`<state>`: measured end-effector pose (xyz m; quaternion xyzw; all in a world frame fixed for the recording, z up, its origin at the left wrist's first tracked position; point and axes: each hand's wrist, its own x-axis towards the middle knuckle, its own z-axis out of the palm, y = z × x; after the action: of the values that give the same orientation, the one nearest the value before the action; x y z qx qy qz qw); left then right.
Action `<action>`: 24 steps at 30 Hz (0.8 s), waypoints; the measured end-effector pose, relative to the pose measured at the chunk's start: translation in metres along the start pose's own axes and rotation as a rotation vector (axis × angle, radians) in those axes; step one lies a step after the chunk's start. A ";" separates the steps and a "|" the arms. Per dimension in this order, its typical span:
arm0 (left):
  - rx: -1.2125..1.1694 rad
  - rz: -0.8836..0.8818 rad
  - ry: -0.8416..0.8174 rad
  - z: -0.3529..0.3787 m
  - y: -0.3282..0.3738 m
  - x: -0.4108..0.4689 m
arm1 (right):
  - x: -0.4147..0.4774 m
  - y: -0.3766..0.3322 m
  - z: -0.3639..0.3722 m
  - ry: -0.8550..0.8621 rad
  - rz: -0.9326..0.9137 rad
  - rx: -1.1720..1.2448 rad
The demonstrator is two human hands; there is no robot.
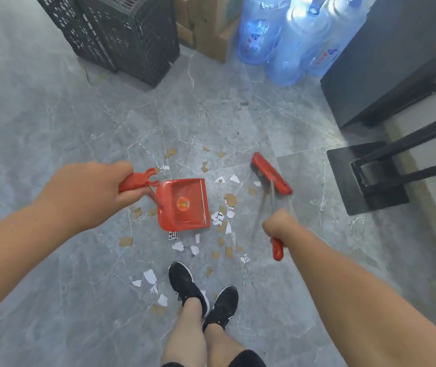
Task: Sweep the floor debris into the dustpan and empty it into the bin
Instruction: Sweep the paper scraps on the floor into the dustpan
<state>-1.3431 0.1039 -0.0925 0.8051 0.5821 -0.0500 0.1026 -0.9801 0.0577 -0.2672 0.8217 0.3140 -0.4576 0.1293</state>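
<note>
My left hand [92,192] grips the handle of a red dustpan [185,203], whose open mouth faces right over the grey floor. The pan looks empty apart from a round sticker. My right hand [280,223] holds the metal shaft of a red broom; its red head [271,172] is to the right of the pan, and the red grip end sticks out below my fist. Torn white paper and brown cardboard scraps [224,210] lie scattered around the pan, between pan and broom, and down toward my feet. No bin is identifiable.
Black plastic crates [121,35] stand at the back left, cardboard [206,30] and several blue water jugs [285,38] behind. A dark cabinet [386,64] and a black metal stand base [365,178] are on the right. My black shoes [203,295] are below the debris.
</note>
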 end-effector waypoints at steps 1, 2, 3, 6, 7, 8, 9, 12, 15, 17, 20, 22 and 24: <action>0.001 -0.002 -0.007 -0.002 -0.006 0.003 | -0.013 0.000 0.014 -0.018 -0.010 -0.006; 0.005 -0.007 -0.014 -0.005 -0.011 0.006 | -0.027 0.002 0.031 -0.044 -0.023 -0.019; 0.002 -0.012 -0.016 -0.008 -0.016 0.008 | -0.043 0.008 0.046 -0.074 -0.040 -0.026; -0.029 -0.029 0.004 -0.016 -0.032 0.010 | -0.093 0.032 0.076 -0.181 -0.075 0.006; -0.051 -0.028 0.009 -0.017 -0.037 0.011 | -0.108 0.038 0.079 -0.206 -0.082 0.034; -0.058 -0.026 0.007 -0.019 -0.042 0.012 | -0.120 0.041 0.079 -0.208 -0.098 0.057; -0.059 -0.026 0.003 -0.021 -0.045 0.014 | -0.131 0.043 0.077 -0.200 -0.108 0.080; -0.021 -0.053 -0.021 -0.026 -0.045 0.016 | -0.141 0.034 0.059 -0.162 -0.102 0.154; 0.035 -0.099 -0.031 -0.032 -0.035 0.020 | -0.115 -0.005 0.021 -0.101 -0.166 0.030; 0.032 -0.132 -0.027 -0.034 -0.023 0.023 | -0.086 -0.044 -0.012 -0.066 -0.210 -0.108; 0.009 -0.176 -0.004 -0.032 -0.002 0.026 | -0.050 -0.103 -0.068 -0.038 -0.252 -0.282; 0.002 -0.214 0.019 -0.027 0.014 0.025 | -0.028 -0.128 -0.097 -0.027 -0.290 -0.350; -0.002 -0.289 0.028 -0.019 0.030 0.023 | -0.007 -0.143 -0.111 -0.034 -0.331 -0.420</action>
<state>-1.3084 0.1204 -0.0749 0.7135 0.6933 -0.0526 0.0871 -0.9992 0.2202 -0.1902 0.7066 0.5301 -0.4109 0.2255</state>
